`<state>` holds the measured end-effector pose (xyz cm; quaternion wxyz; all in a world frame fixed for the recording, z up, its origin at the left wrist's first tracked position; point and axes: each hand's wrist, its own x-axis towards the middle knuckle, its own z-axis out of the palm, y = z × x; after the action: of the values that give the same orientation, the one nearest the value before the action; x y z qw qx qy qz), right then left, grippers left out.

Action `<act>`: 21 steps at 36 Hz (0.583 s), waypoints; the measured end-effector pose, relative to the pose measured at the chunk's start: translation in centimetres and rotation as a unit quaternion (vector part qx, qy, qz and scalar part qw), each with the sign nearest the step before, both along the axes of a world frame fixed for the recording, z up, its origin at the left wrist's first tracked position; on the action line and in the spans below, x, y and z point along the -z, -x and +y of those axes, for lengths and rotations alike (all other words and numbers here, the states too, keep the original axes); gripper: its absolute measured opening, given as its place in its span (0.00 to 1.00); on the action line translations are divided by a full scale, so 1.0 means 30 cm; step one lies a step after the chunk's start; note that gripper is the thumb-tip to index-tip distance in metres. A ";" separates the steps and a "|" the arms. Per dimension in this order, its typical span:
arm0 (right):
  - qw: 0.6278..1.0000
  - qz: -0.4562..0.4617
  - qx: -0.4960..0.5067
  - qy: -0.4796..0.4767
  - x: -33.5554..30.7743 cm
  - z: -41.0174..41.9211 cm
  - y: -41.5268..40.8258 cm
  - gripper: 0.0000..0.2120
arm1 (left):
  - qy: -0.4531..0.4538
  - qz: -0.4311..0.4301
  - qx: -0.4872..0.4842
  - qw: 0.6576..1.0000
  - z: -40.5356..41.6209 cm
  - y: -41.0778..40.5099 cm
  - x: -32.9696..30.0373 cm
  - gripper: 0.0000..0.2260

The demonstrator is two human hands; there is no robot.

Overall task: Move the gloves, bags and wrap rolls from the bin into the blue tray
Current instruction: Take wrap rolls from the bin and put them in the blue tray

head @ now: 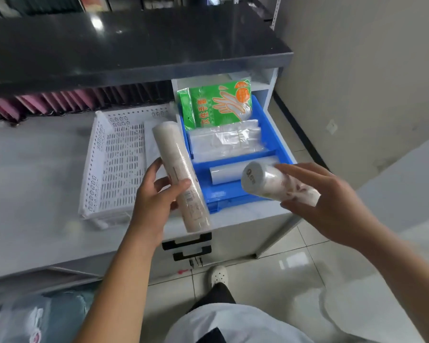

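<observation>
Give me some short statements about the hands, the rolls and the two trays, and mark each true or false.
1. The left hand holds a long wrap roll in clear film. True.
2. The right hand is empty. False: it holds a short thick roll.
3. The green glove packet lies in the blue plastic tray. True.
4. The white perforated bin stands right of the blue tray. False: it stands to its left.

Bare forearms, white top (pixel 245 323), dark trousers (pixel 216 297), white perforated clog (pixel 218 275) on one foot.
</observation>
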<state>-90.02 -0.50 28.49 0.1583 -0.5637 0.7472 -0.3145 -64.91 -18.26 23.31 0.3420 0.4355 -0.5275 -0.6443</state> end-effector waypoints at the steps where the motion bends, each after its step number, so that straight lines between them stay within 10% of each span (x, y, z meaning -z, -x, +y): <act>1: 0.999 0.022 -0.016 -0.021 -0.009 -0.043 0.013 0.31 | -0.004 0.003 -0.003 1.000 -0.028 0.007 0.005 0.31; 9: 0.956 0.195 -0.133 -0.176 0.076 -0.348 0.080 0.32 | -0.025 0.004 -0.028 0.999 -0.180 0.019 0.060 0.32; 21: 0.906 0.172 -0.200 -0.330 0.271 -0.538 0.138 0.30 | -0.024 -0.014 -0.051 0.998 -0.202 0.019 0.065 0.31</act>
<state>-94.15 -16.63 20.35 0.2643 -0.6623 0.6952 0.0905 -65.47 -24.32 21.37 0.3560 0.4789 -0.4940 -0.6324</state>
